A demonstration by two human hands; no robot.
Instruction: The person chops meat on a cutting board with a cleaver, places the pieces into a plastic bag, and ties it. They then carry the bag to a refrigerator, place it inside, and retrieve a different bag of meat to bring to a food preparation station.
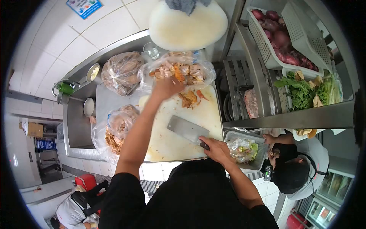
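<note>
My right hand (218,150) is wrapped round the dark handle of a cleaver (187,129), whose broad blade lies flat over the white cutting board (164,147). At the near edge of an opened plastic bag of chopped meat (189,72), my left hand (167,88) is closed, its fingers bunched over the pieces. What those fingers hold, if anything, is hidden. Browned meat scraps (187,99) rest on the board between the bag and the blade.
Left of the board sit a tied bag of brown food (121,72), another bag of shredded food (114,131) and a metal sink (79,131). A glass (151,50) stands behind. On the right are shelves with red onions (280,36), greens (305,89) and a co-worker (305,168).
</note>
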